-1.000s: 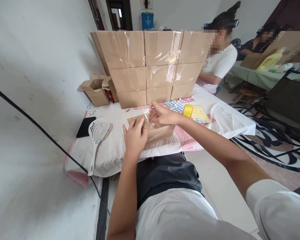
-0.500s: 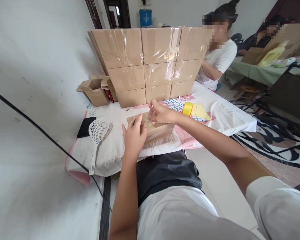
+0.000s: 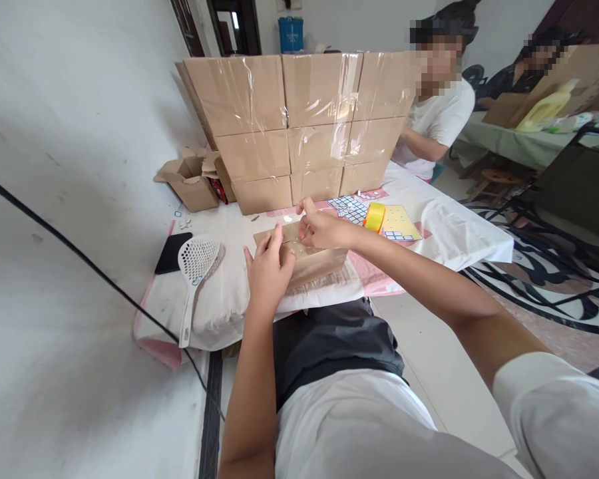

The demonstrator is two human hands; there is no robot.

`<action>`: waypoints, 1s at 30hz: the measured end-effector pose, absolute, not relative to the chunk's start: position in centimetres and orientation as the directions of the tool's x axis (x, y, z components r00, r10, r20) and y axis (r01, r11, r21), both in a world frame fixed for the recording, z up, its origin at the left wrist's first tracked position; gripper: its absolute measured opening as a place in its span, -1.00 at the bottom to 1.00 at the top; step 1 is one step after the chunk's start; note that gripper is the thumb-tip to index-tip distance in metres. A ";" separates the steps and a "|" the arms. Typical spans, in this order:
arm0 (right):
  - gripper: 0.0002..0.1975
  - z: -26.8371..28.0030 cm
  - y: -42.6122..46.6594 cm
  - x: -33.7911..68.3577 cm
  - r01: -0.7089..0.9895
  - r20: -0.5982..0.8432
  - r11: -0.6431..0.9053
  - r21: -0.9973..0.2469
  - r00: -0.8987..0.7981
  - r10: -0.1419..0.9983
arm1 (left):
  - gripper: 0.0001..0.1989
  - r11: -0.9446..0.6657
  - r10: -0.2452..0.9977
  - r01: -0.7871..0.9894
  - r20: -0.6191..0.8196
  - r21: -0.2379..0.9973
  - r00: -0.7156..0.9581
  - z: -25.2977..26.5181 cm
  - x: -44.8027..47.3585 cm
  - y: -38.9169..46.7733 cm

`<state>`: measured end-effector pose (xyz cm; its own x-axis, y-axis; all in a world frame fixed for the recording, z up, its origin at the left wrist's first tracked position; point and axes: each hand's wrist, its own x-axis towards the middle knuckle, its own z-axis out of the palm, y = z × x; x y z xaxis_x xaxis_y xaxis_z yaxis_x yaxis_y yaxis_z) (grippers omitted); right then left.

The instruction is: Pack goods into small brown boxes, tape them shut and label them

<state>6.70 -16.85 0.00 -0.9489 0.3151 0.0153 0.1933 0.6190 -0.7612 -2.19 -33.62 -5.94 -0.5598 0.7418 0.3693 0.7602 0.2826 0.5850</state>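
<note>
A small cardboard box (image 3: 320, 267) lies on the table in front of me, with shiny clear tape on its top. My left hand (image 3: 270, 271) rests against the box's left end, fingers spread. Over the top of the box my right hand (image 3: 325, 229) is bent, its fingertips drawn together at the tape. What lies between those fingertips is too small to make out. A yellow-orange tape roll (image 3: 375, 217) stands to the right of the box, near my right wrist.
Behind the box rises a wall of taped cardboard boxes (image 3: 259, 156). Left lie a white perforated skimmer (image 3: 198, 258), a black flat object (image 3: 172, 254) and an open carton (image 3: 192, 193). A yellow dotted sheet (image 3: 404, 219) is on the right. A person in a white shirt (image 3: 452, 116) sits beyond.
My right fingers have shifted slightly over the box top; my left hand stays in place. The person in the white shirt has turned the head a little.
</note>
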 end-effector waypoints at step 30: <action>-0.44 1.6 -18.3 7.2 0.344 -0.079 0.626 -0.700 -0.909 0.410 | -0.35 0.286 0.735 0.748 0.364 0.599 -0.573 -6.0 -2.2 -33.6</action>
<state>7.19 -18.34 1.62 -0.9086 0.4100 -0.0795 0.3437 0.6260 -0.7000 -2.17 -33.62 -5.98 -0.5728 0.7346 0.3636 0.7476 0.2863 0.5993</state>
